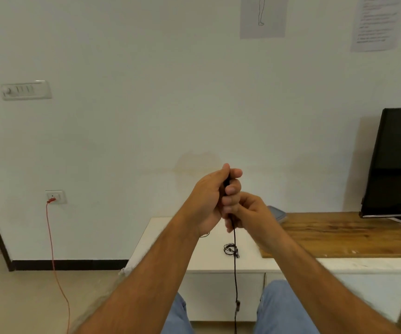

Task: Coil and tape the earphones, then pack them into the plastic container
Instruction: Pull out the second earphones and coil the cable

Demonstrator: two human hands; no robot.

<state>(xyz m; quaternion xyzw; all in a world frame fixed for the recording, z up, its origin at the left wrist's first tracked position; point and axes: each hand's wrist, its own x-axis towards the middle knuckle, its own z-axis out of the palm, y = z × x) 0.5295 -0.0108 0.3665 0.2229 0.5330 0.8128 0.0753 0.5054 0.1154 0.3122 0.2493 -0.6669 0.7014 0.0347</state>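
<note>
Two hands: both raised in front of the person, pressed close together above the bench.
Left hand (209,196): fingers curled round a bundle of black earphone cable, thumb up on top, clasping it firmly.
Right hand (250,212): just below and beside the left, fingers curled in and pinching the same cable where it leaves the bundle.
Held earphones (235,261): black cord, gathered inside the left hand's grasp; one long strand hangs straight down from the right hand, past the bench edge and between the knees, with a small fitting near its lower end.
Second earphones (230,249): a small black coil lying on the white bench top, directly under the hands, apart from the hanging strand's origin.
Bench (170,247): low white cabinet against the wall, with a wooden board (344,235) laid over its right part.
Container (278,213): a greyish, blurred shape at the board's near-left corner, mostly hidden behind the right hand; I can't tell what it holds.
Screen (397,162): dark, standing on the board at the far right.
Wall: white, with a socket (55,196) at lower left and an orange cable (54,261) trailing from it to the floor.
</note>
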